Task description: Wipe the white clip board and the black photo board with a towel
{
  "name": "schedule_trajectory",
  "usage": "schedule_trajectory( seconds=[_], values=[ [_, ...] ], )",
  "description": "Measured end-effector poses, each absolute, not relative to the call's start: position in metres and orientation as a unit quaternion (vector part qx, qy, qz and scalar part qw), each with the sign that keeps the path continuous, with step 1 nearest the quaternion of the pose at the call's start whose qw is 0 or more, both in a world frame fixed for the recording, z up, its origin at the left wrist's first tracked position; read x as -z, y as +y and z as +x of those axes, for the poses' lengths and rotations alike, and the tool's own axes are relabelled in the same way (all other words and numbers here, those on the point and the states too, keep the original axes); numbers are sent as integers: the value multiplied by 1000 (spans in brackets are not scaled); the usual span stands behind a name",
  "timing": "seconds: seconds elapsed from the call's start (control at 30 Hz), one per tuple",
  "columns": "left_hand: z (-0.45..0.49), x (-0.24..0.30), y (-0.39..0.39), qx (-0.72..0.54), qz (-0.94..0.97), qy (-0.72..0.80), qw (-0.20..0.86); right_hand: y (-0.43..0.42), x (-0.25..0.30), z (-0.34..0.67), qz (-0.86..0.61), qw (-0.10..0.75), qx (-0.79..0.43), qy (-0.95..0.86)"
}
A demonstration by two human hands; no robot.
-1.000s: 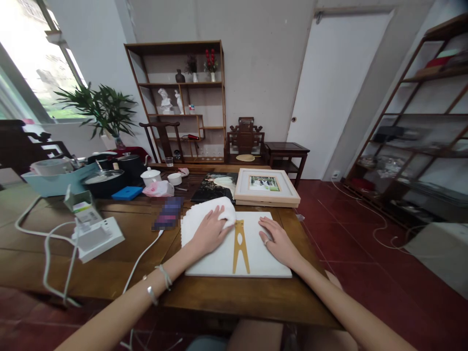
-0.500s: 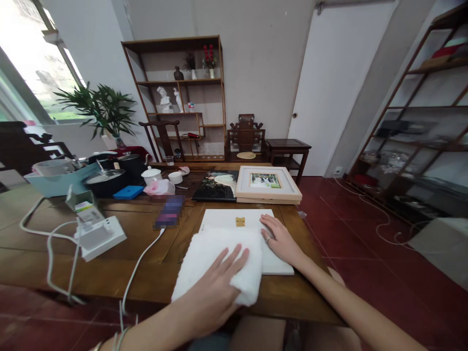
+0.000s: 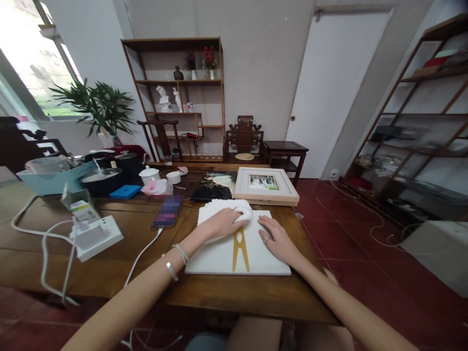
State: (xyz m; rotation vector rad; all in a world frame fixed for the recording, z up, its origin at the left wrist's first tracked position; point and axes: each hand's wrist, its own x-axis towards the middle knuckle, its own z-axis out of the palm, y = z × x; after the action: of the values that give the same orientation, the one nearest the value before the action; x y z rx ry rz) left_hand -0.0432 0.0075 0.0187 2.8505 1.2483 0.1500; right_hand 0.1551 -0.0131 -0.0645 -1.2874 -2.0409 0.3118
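Note:
A white flat panel (image 3: 219,256) with a gold clothespin-shaped stand (image 3: 240,248) lies near the front edge of the wooden table (image 3: 153,273). My left hand (image 3: 223,223) presses a white cloth (image 3: 243,210) onto the panel's far end, fingers curled over the cloth. My right hand (image 3: 277,238) lies flat and open on the panel's right side, a ring on one finger.
Behind the panel sit a framed photo (image 3: 265,185) and a dark print (image 3: 215,185). To the left are a phone (image 3: 167,211), a white power strip (image 3: 95,237) with cables, pots, a teal tray (image 3: 54,178) and a pink bag. Shelves and chairs stand behind.
My left hand dragged the cloth down to the table's near edge, then pushed it back up to the panel's far end. The right hand stayed flat on the panel.

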Motion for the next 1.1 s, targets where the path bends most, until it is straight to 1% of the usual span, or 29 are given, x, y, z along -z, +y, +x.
schedule_trajectory(
  seconds=[0.13, 0.3, 0.4, 0.5, 0.6, 0.73, 0.93, 1.03, 1.1],
  values=[
    [-35, -15, -5, -38, 924, 379, -12, -12, 66, 155, -496, 367, -130, -776],
    [-23, -7, -68, 8, 937, 342, -63, -11, 68, 157, -485, 385, -144, -772],
    [-23, -4, -107, 15, 949, 307, -69, -12, 69, 158, -485, 384, -152, -771],
    [-25, -5, -123, 7, 953, 297, -51, -12, 69, 158, -492, 377, -158, -769],
    [-26, -11, -109, 0, 943, 332, -23, -12, 69, 157, -494, 373, -156, -770],
    [-22, -15, -65, -11, 927, 374, -19, -11, 69, 157, -484, 380, -153, -773],
    [-15, 2, -9, -46, 920, 389, -26, -10, 68, 158, -483, 371, -148, -779],
    [-14, 5, -5, -59, 923, 380, -34, -10, 67, 158, -483, 370, -147, -780],
    [-14, 1, -16, -52, 926, 373, -33, -10, 65, 158, -478, 372, -147, -782]
  ],
)
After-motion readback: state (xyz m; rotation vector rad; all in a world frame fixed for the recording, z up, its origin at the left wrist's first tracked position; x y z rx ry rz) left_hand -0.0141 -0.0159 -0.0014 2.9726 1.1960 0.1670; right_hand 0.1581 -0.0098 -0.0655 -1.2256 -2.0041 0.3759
